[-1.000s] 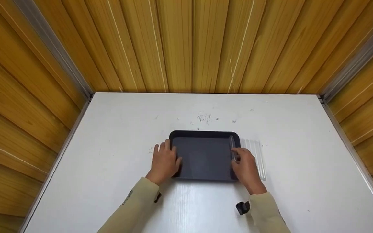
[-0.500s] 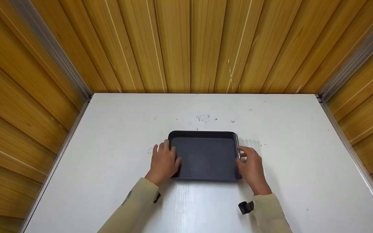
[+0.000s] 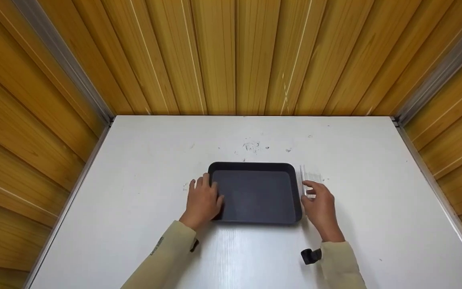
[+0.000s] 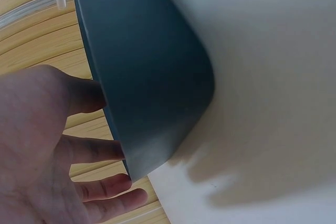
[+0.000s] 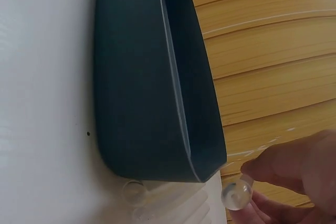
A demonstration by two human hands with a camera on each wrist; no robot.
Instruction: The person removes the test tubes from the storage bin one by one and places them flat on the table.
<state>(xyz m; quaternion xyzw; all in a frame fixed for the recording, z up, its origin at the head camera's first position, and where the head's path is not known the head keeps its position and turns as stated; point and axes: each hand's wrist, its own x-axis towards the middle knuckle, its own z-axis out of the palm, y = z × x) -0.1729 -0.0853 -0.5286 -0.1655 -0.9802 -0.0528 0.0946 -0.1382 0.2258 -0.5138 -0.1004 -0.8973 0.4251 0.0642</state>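
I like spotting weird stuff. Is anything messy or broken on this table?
Nothing looks broken or spilled. The white table has some small dark scuff marks behind the dark tray. The right hand pinches one clear tube; a few more tubes lie beside the tray, outside it.

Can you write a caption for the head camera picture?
Left hand steadies a dark tray while right hand pinches a clear tube.
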